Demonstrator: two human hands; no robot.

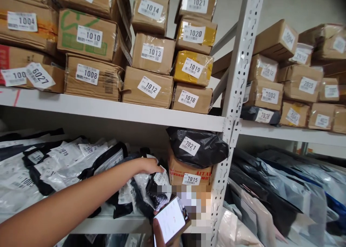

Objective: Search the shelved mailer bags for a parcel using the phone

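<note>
My left hand (pixel 147 165) reaches in from the left to the row of plastic mailing bags on the middle shelf. Its fingers are bent over the top of a black mailing bag (pixel 156 185) with a white label; some fingertips are hidden behind it. Just below, my right hand (pixel 158 233) holds a smartphone (pixel 170 218) tilted, its bright screen facing me and the thumb lying over the screen's lower left. The screen's text is too small to read. Right of the bag stands a carton labelled 7015 (pixel 189 171), with a black parcel labelled 7021 (pixel 198 149) on top.
Numbered cardboard boxes (pixel 148 86) are stacked on the upper white shelf (pixel 113 110). A perforated metal post (pixel 238 59) divides the shelving. Beyond it stand more boxes (pixel 300 81) above grey and black bags (pixel 283 189). White bags (pixel 62 160) crowd the left side.
</note>
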